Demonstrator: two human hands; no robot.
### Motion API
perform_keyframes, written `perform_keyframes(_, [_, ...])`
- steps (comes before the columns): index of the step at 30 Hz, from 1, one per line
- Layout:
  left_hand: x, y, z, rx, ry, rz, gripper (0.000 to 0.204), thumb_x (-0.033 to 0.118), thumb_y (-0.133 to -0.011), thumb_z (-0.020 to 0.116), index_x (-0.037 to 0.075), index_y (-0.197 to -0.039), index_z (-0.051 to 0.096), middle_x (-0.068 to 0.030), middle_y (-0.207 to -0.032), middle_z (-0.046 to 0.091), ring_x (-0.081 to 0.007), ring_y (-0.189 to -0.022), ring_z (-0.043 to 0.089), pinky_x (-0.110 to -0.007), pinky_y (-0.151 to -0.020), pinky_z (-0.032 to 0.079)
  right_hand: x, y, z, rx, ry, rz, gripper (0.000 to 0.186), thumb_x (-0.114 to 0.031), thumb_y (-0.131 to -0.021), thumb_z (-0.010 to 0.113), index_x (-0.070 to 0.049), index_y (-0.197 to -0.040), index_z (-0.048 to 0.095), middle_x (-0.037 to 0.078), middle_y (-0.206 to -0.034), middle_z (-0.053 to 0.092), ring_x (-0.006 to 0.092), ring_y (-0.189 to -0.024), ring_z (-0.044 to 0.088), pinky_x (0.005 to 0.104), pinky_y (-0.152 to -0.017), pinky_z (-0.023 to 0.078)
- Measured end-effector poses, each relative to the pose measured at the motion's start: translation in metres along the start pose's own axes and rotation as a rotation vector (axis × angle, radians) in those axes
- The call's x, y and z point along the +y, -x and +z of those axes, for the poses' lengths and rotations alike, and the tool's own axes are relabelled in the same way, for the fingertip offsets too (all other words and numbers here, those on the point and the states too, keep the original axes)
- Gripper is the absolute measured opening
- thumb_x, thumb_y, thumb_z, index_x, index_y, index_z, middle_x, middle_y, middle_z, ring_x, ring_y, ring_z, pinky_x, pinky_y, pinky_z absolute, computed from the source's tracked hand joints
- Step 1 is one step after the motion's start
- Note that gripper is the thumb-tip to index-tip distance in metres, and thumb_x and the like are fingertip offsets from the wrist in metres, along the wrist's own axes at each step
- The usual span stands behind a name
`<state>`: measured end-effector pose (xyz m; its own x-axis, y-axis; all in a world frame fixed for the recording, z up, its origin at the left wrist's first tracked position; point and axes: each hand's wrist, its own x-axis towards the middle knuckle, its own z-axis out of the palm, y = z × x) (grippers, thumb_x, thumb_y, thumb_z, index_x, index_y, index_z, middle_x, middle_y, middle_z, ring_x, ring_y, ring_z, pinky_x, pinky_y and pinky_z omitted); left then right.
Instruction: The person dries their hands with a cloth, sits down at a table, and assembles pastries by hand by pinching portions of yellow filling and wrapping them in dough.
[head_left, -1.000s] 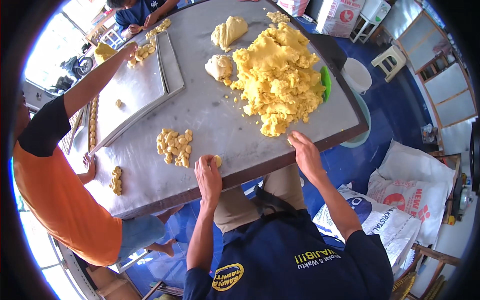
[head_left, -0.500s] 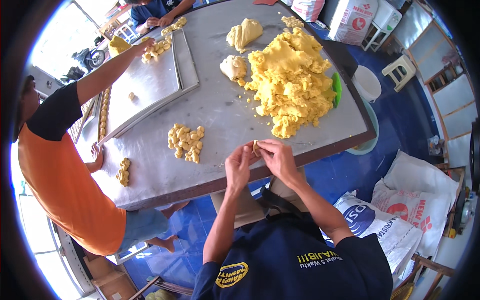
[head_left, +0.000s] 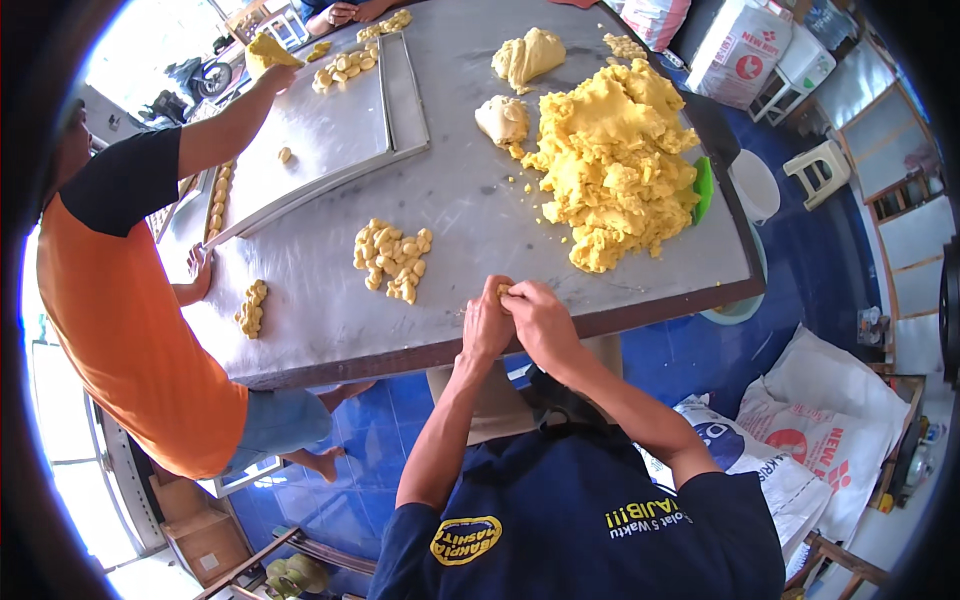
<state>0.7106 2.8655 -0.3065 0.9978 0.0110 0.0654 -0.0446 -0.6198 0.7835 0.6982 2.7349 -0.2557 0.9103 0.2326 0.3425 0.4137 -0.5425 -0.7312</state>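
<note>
At the near edge of the steel table (head_left: 450, 200), my left hand (head_left: 487, 320) and my right hand (head_left: 543, 325) meet, both closed round a small yellowish piece of dough (head_left: 503, 290), mostly hidden by fingers. Beyond them to the right lies a large crumbly heap of yellow filling (head_left: 610, 160), a green scraper (head_left: 702, 188) at its right side. A pile of small dough pieces (head_left: 391, 255) sits to the left of my hands. Two lumps of pale dough (head_left: 528, 60) (head_left: 502, 122) lie farther back.
A co-worker in orange (head_left: 140, 330) reaches across a metal tray (head_left: 310, 120) with dough pieces at the left; another person's hands (head_left: 345, 14) are at the far edge. Buckets (head_left: 750, 185), a stool (head_left: 815, 175) and white sacks (head_left: 800, 430) stand on the right.
My hands were apart a second ago, came together around the small piece, and now are pressed closer over it. The view has shifted, and the co-worker's reaching arm remains over the tray.
</note>
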Motion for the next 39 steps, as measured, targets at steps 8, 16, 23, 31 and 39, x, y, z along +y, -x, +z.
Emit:
perform_keyframes(8, [-0.007, -0.003, -0.007, 0.067, 0.217, 0.128, 0.029, 0.01, -0.076, 0.084, 0.001, -0.1, 0.069, -0.0182, -0.086, 0.074, -0.0364, -0.081, 0.072, -0.042, -0.074, 0.057, 0.029, -0.035, -0.014, -0.255, -0.165, 0.272, 0.054, -0.011, -0.079, 0.087, -0.012, -0.131, 0.073, 0.006, -0.09, 0.065, 0.0137, -0.078, 0.063, 0.0318, -0.076, 0.056])
perform_keyframes(16, [0.006, 0.0, -0.013, -0.046, 0.214, 0.052, 0.03, 0.012, -0.077, 0.084, 0.001, -0.101, 0.072, -0.0186, -0.087, 0.074, -0.0323, -0.081, 0.074, -0.04, -0.075, 0.056, 0.039, -0.051, -0.013, -0.365, -0.08, 0.247, 0.063, -0.022, -0.072, 0.091, -0.007, -0.131, 0.071, 0.008, -0.096, 0.063, 0.0188, -0.08, 0.063, 0.0338, -0.076, 0.055])
perform_keyframes(23, [-0.001, -0.002, -0.005, 0.02, 0.123, 0.044, 0.028, 0.026, -0.094, 0.076, -0.002, -0.099, 0.072, -0.0158, -0.083, 0.074, -0.0272, -0.07, 0.07, -0.038, -0.067, 0.054, 0.046, -0.031, -0.034, -0.08, 0.16, 0.071, 0.048, -0.017, -0.088, 0.078, -0.001, -0.132, 0.066, 0.021, -0.128, 0.063, 0.0379, -0.117, 0.063, 0.043, -0.1, 0.052])
perform_keyframes(31, [-0.018, -0.017, -0.022, -0.054, 0.98, -0.288, 0.062, 0.058, -0.111, 0.035, 0.007, -0.089, 0.061, -0.0068, -0.083, 0.061, -0.0106, -0.06, 0.046, -0.023, -0.055, 0.035, 0.079, -0.004, -0.071, 0.006, 0.489, 0.15, 0.047, -0.012, -0.098, 0.066, 0.001, -0.141, 0.054, 0.021, -0.14, 0.056, 0.0384, -0.124, 0.06, 0.0424, -0.101, 0.054])
perform_keyframes(39, [-0.017, -0.009, -0.045, -0.192, 1.266, -0.174, 0.036, 0.034, -0.114, 0.04, 0.006, -0.13, 0.055, -0.0065, -0.107, 0.057, -0.0114, -0.076, 0.043, -0.026, -0.068, 0.038, 0.087, 0.045, -0.063, 0.153, 0.499, -0.007, 0.048, -0.003, -0.097, 0.065, 0.0, -0.143, 0.055, 0.021, -0.145, 0.056, 0.0403, -0.126, 0.061, 0.0433, -0.099, 0.056])
